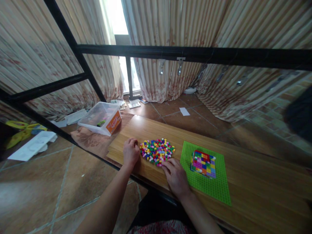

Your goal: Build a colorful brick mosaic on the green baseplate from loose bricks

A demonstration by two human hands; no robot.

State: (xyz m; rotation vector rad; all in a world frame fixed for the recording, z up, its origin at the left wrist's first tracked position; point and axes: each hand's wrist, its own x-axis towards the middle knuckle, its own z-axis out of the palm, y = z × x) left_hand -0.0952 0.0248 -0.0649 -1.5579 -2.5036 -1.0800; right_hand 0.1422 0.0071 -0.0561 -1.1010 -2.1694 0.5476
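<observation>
Small building bricks (157, 151) in many colours lie in a loose pile on a wooden table (255, 182). At the pile's left edge rests my left hand (131, 152), its fingers curled; whatever may be in them is hidden. My right hand (175, 177) is at the pile's near right edge, thumb and fingers drawn together by the bricks; I cannot make out what they hold. To the right, a green studded baseplate (220, 188) lies flat. On it stands a squarish block of multicoloured bricks (203, 164), with a few red ones raised at its far side.
A clear plastic box (94, 122) with an orange label stands on a brown mat (83, 138) beyond the table's left end. Black metal bars (151, 50) cross in front of striped curtains (168, 26). White packaging (34, 146) and a paper sheet (184, 111) lie on the tiled floor.
</observation>
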